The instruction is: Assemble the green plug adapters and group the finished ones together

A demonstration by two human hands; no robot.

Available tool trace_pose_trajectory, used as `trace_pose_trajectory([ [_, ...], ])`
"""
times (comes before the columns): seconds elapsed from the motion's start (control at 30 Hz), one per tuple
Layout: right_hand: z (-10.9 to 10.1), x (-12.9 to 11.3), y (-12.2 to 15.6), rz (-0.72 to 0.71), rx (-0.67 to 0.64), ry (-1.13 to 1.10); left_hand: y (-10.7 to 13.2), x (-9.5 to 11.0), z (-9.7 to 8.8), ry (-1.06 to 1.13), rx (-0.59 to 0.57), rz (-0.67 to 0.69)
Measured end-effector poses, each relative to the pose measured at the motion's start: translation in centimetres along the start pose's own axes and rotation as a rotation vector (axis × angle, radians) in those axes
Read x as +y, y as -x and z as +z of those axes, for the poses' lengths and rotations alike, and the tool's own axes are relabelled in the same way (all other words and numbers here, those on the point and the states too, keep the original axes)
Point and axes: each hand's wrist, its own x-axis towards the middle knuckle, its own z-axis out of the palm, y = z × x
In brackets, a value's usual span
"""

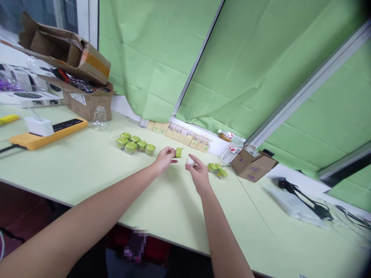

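A pale green table runs across the frame, its near edge cutting from middle left to the bottom right. Green blinds fill the upper middle and right. At upper left sit torn cardboard boxes, with an orange power strip below them. A row of small cartons lines the table's far edge at centre, and a cluster of green jars stands just left of centre.

Near the middle of the frame, the left hand pinches a green cap between thumb and fingertips, fingers narrow. Just beside it, the right hand curls its fingers round a small white piece. Cap and piece are close but apart. More green jars lie right of the right hand, near a brown box.
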Motion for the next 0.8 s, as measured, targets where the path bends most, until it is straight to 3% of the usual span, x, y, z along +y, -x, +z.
trace_pose_trajectory([
  [0.1, 0.07, -0.22, -0.03, 0.021, -0.020, -0.126, -0.03, -0.20, -0.03, -0.018, -0.032, 0.020],
  [0.3, 0.20, -0.41, -0.01, -0.094, 0.120, -0.128, 0.16, -0.24, 0.04, -0.056, -0.123, 0.045],
  [0.47, 0.42, -0.61, 0.15, -0.179, 0.054, -0.126, 0.30, -0.26, 0.10, 0.002, -0.242, 0.080],
  [0.8, 0.25, -0.52, 0.17, -0.191, 0.026, -0.125, 0.13, -0.38, 0.13, 0.013, -0.237, 0.085],
])
